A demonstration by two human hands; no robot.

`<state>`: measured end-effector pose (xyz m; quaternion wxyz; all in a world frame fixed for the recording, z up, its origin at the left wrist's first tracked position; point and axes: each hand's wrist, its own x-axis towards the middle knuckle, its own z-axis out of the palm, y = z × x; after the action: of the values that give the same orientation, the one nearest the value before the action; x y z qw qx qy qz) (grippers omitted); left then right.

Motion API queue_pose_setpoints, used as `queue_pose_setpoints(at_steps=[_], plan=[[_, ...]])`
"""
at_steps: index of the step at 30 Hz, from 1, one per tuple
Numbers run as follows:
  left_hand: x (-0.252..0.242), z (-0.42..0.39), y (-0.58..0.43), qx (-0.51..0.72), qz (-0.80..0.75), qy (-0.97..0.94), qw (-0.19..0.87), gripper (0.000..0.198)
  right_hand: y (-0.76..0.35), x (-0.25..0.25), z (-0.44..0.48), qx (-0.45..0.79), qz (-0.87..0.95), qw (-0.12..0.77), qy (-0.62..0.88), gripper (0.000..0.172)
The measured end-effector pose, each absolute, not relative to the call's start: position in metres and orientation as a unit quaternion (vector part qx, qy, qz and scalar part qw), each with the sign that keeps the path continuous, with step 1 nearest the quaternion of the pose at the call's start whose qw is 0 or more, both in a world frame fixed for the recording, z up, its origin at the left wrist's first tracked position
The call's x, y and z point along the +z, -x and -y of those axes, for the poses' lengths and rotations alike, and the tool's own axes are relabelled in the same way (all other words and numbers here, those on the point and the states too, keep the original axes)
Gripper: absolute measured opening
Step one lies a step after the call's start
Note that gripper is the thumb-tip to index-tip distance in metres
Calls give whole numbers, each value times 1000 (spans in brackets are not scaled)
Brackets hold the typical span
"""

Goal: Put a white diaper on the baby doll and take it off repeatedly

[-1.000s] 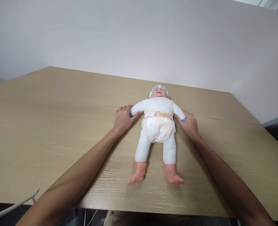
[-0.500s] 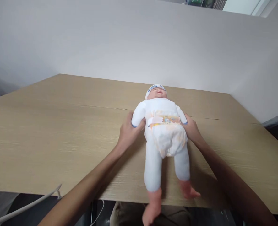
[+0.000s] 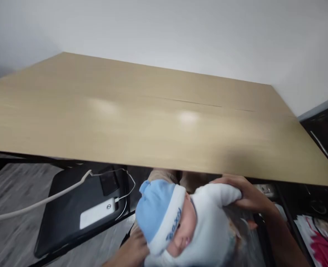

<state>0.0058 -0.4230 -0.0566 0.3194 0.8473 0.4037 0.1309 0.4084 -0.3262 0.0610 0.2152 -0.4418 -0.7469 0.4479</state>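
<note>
My right hand [image 3: 251,195] grips the doll [image 3: 208,226] by an arm [image 3: 222,194] off the worktop [image 3: 141,122], which could fall free if my left hand [image 3: 133,249], grip unclear beside the hat [image 3: 154,207], slips.

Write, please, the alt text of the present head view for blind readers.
A doll in a blue-and-white cap is held at the near edge of a table; the left hand is at its head, the right hand on its arm.
</note>
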Motion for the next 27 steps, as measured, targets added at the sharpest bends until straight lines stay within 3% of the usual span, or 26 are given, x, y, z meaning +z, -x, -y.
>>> queue_pose_setpoints(at_steps=[4, 10, 16, 21, 27], plan=[[-38, 436, 16, 86, -390, -833, 384, 41, -395, 27, 343, 376, 759, 214, 486, 44], [-35, 449, 6, 77, -502, -773, 380, 57, -410, -58, 337, 307, 777, 220, 504, 49], [-45, 457, 7, 38, -535, -763, 361, 54, -419, -125, 329, 258, 767, 178, 560, 36], [-39, 455, 16, 35, -531, -778, 333, 52, -419, -130, 358, 265, 733, 239, 579, 36], [-27, 426, -12, 156, -468, -792, 361, 56, -407, -84, 390, 411, 656, 228, 591, 37]])
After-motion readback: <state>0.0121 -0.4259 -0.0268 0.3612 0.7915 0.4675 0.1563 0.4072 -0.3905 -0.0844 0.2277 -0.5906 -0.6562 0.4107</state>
